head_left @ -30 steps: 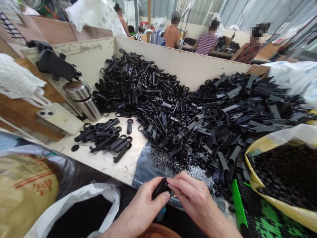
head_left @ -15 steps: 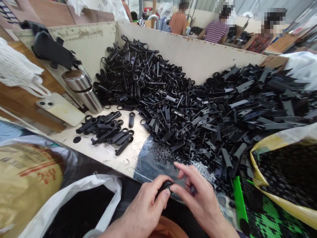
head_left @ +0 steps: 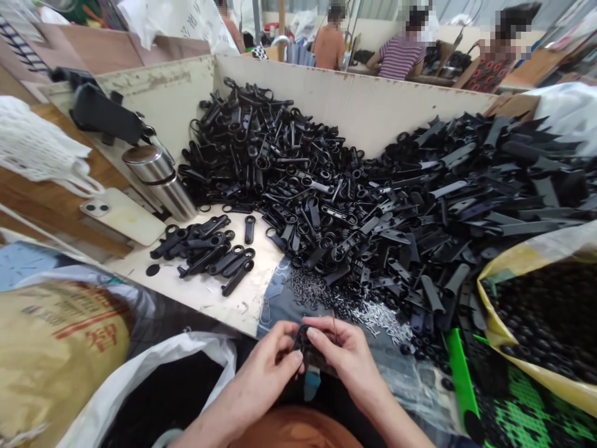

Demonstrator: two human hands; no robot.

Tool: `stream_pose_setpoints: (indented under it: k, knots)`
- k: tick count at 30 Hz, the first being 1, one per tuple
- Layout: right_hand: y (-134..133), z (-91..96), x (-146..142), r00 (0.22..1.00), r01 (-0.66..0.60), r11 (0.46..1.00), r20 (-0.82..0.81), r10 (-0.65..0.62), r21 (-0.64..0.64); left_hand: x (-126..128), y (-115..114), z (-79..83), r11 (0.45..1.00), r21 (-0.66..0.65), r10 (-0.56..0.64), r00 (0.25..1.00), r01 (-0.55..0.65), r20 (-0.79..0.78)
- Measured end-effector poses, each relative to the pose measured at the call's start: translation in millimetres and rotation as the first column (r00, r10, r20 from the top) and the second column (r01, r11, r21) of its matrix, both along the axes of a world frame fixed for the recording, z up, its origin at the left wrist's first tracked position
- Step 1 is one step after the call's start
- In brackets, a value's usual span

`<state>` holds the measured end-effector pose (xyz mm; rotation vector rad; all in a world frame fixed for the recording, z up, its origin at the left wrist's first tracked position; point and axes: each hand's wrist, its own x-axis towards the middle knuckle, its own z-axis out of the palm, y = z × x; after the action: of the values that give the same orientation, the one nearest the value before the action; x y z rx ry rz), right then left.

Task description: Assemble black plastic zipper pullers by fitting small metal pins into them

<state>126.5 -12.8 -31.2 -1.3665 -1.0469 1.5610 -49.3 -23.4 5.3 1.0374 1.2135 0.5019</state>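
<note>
Close to my body, just off the table's front edge, both hands meet on a small black plastic part [head_left: 301, 338] with a ring-shaped end. My left hand [head_left: 269, 361] grips it from the left, thumb and fingers pinched together. From the right, my right hand [head_left: 347, 354] presses its thumb against the ring. A thin reddish-brown sliver shows by the right fingers; I cannot make out what it is. Beyond the hands lie small dark screws [head_left: 305, 289] and silver pins [head_left: 385, 320]. Several black ring-ended handles [head_left: 217, 252] rest on the pale board to the left.
A large heap of black handles [head_left: 261, 143] and flat black strips [head_left: 448, 193] fills the walled table. A steel flask [head_left: 161, 183] and a phone [head_left: 124, 218] stand at left. Open sacks [head_left: 501, 311] flank both sides, beside a green crate [head_left: 461, 379]. Several people sit beyond.
My right index finger, stretched out before, has curled in, and both hands have closed nearer together around the black part. A ring-shaped end now shows in them. The view has shifted slightly.
</note>
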Motion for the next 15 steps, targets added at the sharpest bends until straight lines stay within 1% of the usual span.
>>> stream_pose_setpoints:
  k: [2,3,5,7,9,12,15]
  knots:
    - [3.9,4.4,-1.3,0.998,-0.032,0.996,0.055,0.027,0.083,1.3,-0.9,5.8,0.984,-0.175,0.049,0.988,-0.023,0.145]
    - [5.9,6.8,-1.6,0.996,-0.052,0.990,0.085,0.042,0.128,2.2,-2.0,8.0,0.970,-0.237,0.088,0.981,-0.046,0.172]
    - [10.0,11.5,-1.3,0.988,-0.115,0.977,0.125,0.093,0.181,3.5,-4.1,10.8,0.948,-0.307,0.145,0.972,-0.084,0.182]
    - [13.2,14.6,0.1,0.977,-0.189,0.963,0.140,0.164,0.191,3.3,-5.1,12.5,0.936,-0.337,0.172,0.965,-0.098,0.198]
    - [15.0,15.6,2.4,0.960,-0.257,0.947,0.166,0.226,0.195,1.8,-4.9,14.0,0.934,-0.346,0.170,0.960,-0.085,0.222]
    - [15.4,13.9,6.5,0.935,-0.320,0.926,0.225,0.274,0.201,-0.9,-4.9,15.7,0.933,-0.355,0.155,0.957,-0.060,0.246]
    - [14.9,12.2,10.4,0.910,-0.370,0.903,0.281,0.305,0.218,-3.1,-6.7,14.7,0.917,-0.391,0.189,0.950,-0.080,0.248]
